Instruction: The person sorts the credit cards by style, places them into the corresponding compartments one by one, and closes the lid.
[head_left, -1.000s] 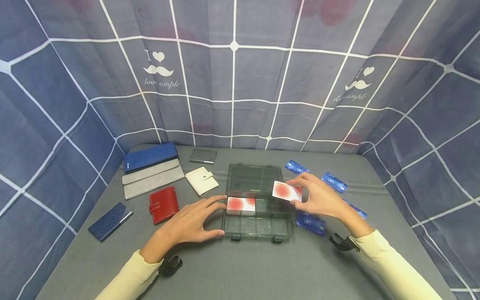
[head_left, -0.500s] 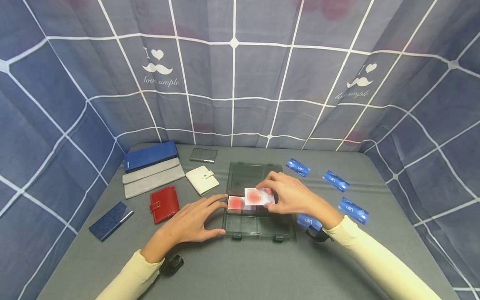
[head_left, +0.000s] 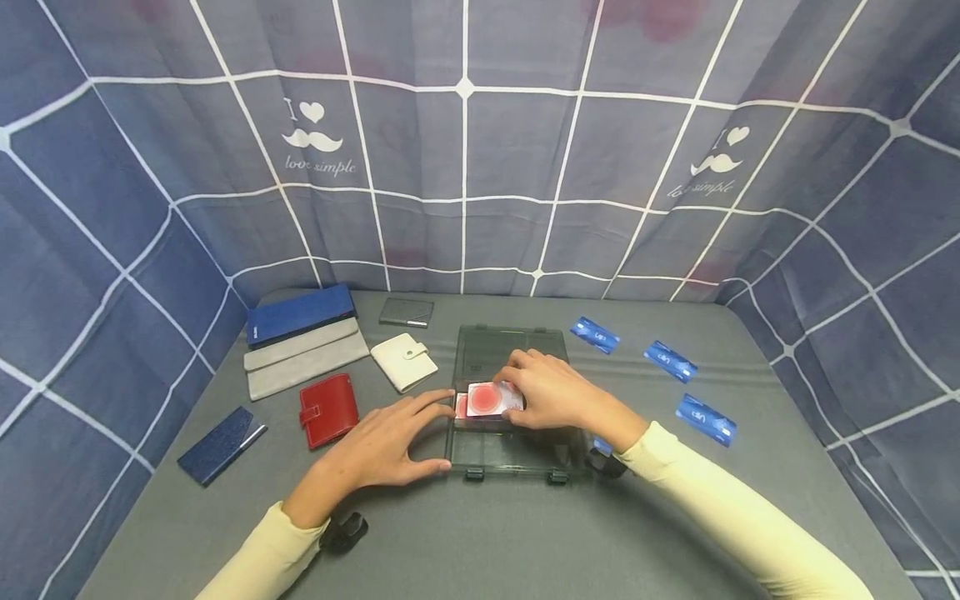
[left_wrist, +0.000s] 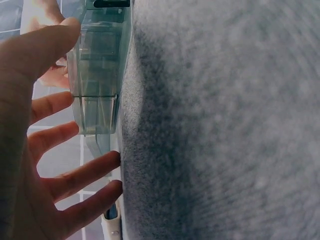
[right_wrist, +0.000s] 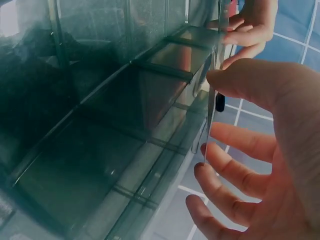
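A translucent green divided box with its lid laid back sits in the middle of the table. My right hand pinches a white card with red circles above the box's left upper compartments. That card overlaps a similar red-and-white card lying in the box. In the right wrist view the held card appears edge-on between thumb and fingers. My left hand has its fingers spread, fingertips at the box's left side; the left wrist view shows this hand against the box wall.
Several blue VIP cards lie right of the box, one partly hidden under my right wrist. To the left are a red wallet, a cream wallet, a grey pouch, a blue wallet, a navy card case and a dark card case.
My right hand has carried the red-and-white card leftward from the box's right side to over the card in the left compartments. My left hand has stayed put.
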